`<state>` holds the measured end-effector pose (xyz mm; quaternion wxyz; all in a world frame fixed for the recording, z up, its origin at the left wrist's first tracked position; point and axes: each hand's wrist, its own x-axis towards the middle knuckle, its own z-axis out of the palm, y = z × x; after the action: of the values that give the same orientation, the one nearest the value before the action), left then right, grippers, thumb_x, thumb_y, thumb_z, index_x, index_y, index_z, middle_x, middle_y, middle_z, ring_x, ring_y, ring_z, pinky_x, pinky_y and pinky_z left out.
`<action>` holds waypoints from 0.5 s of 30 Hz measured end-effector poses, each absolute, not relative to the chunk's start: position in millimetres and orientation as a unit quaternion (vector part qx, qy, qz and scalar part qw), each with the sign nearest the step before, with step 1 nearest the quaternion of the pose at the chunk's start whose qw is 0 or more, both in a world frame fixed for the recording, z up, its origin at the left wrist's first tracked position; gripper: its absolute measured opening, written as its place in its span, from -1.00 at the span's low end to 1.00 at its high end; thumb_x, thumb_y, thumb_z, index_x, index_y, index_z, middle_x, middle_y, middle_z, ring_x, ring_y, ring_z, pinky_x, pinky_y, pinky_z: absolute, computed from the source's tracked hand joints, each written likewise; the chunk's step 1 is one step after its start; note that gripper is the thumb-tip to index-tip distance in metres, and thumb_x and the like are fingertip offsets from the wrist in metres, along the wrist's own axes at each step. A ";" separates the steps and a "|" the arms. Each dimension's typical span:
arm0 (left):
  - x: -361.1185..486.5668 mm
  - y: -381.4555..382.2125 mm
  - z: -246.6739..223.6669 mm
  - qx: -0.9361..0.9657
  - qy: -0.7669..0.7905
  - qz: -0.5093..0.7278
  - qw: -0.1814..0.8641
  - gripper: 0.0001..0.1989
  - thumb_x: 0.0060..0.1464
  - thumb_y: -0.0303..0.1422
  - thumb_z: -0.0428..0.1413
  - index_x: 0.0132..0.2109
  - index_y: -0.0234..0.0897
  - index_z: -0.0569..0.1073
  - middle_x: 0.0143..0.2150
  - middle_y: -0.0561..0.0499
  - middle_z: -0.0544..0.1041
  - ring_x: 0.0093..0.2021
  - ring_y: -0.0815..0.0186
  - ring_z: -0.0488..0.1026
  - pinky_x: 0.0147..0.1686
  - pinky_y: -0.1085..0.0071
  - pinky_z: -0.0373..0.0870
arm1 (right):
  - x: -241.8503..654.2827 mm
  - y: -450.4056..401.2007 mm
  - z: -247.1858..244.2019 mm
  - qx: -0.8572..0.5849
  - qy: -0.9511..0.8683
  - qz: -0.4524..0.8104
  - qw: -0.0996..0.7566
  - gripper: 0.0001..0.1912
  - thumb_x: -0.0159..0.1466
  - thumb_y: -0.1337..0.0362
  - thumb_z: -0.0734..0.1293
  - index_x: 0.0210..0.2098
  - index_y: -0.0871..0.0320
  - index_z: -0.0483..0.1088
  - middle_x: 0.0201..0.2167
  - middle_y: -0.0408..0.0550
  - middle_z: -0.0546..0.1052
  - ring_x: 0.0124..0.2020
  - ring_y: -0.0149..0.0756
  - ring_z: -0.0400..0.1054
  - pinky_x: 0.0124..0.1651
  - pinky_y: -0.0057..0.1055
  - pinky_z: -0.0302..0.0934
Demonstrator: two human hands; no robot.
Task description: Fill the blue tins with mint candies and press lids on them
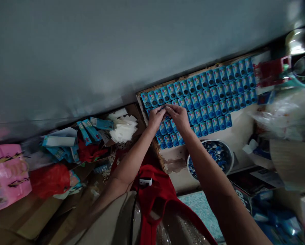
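Several rows of small blue cards (207, 97), many with a dark or blue round spot at the lower end, cover a light tabletop against the wall. Over the left part of these rows my left hand (155, 119) and my right hand (179, 118) meet, fingertips pinched close together. Whatever lies between the fingers is too small and dark to name. Under my right forearm stands a round metal basin (232, 159), partly hidden by the arm, holding many small blue and silver round pieces (217, 151).
Left of the table are a stack of white pieces (123, 131), blue packets (88, 131), a red bag (50, 179) and a pink bag (8, 175). Clear plastic bags (290, 112) and a red basket (270, 72) are at the right. A grey wall (103, 51) rises behind.
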<state>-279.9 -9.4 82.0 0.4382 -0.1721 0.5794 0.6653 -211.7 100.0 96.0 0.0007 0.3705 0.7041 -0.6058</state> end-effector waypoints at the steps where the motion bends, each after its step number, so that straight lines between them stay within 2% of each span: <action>1: -280.9 -16.0 82.3 -0.175 0.577 0.665 0.441 -0.95 0.23 -0.42 0.38 -0.17 -0.29 0.72 -0.48 0.10 0.49 -0.53 0.45 0.31 -0.48 0.51 0.21 | -215.3 98.8 92.3 0.387 0.666 -0.638 0.000 -0.67 0.24 0.03 0.47 -0.15 0.13 0.68 -0.33 -0.10 0.67 -0.24 -0.19 0.55 -0.06 -0.24 0.48; 4: -290.4 -43.9 82.7 -0.203 0.565 0.670 0.436 -0.86 0.21 -0.35 0.42 -0.10 -0.29 0.72 -0.42 0.06 0.55 -0.49 0.44 0.37 -0.47 0.53 0.26 | -234.3 88.6 84.0 0.398 0.614 -0.682 0.022 -0.75 0.12 0.15 0.51 -0.23 0.13 0.67 -0.37 -0.14 0.67 -0.35 -0.28 0.53 -0.11 -0.28 0.49; 6: -300.5 -61.6 82.3 -0.223 0.556 0.677 0.429 -0.84 0.21 -0.33 0.40 -0.09 -0.29 0.73 -0.42 0.07 0.55 -0.48 0.44 0.36 -0.45 0.55 0.28 | -252.8 78.3 81.9 0.384 0.630 -0.673 0.051 -0.83 0.12 0.23 0.47 -0.30 0.13 0.65 -0.44 -0.17 0.64 -0.40 -0.29 0.51 -0.16 -0.30 0.48; 8: -311.1 -71.5 81.1 -0.227 0.552 0.682 0.422 -0.86 0.20 -0.35 0.35 -0.12 -0.28 0.73 -0.44 0.08 0.53 -0.48 0.44 0.34 -0.44 0.55 0.26 | -271.6 68.3 82.5 0.356 0.681 -0.633 0.090 -0.84 0.14 0.29 0.41 -0.32 0.13 0.65 -0.47 -0.17 0.61 -0.39 -0.27 0.52 -0.17 -0.32 0.46; 10: -319.2 -72.3 78.9 -0.219 0.560 0.686 0.409 -0.90 0.18 -0.36 0.34 -0.17 -0.28 0.72 -0.46 0.09 0.49 -0.48 0.44 0.32 -0.44 0.54 0.23 | -285.6 60.4 84.7 0.326 0.753 -0.562 0.102 -0.80 0.16 0.34 0.36 -0.29 0.13 0.64 -0.42 -0.14 0.64 -0.32 -0.24 0.55 -0.11 -0.32 0.45; 12: -322.3 -66.3 75.9 -0.214 0.572 0.688 0.391 -0.93 0.19 -0.36 0.34 -0.24 -0.28 0.69 -0.47 0.11 0.45 -0.48 0.44 0.30 -0.45 0.53 0.19 | -292.0 54.1 86.5 0.314 0.805 -0.498 0.072 -0.79 0.19 0.34 0.33 -0.26 0.12 0.62 -0.33 -0.10 0.68 -0.22 -0.21 0.57 0.00 -0.30 0.45; 15: -317.6 -54.8 71.6 -0.222 0.583 0.690 0.368 -0.80 0.26 -0.31 0.35 -0.33 -0.27 0.60 -0.50 0.14 0.38 -0.49 0.44 0.26 -0.45 0.53 0.18 | -289.4 46.5 84.9 0.331 0.800 -0.500 0.009 -0.79 0.23 0.30 0.31 -0.23 0.11 0.59 -0.25 -0.08 0.69 -0.16 -0.21 0.57 0.05 -0.31 0.45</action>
<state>-317.6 -54.8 71.6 0.3684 -0.2221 0.5827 0.6895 -289.4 46.5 84.9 0.0092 0.3310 0.7999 -0.5004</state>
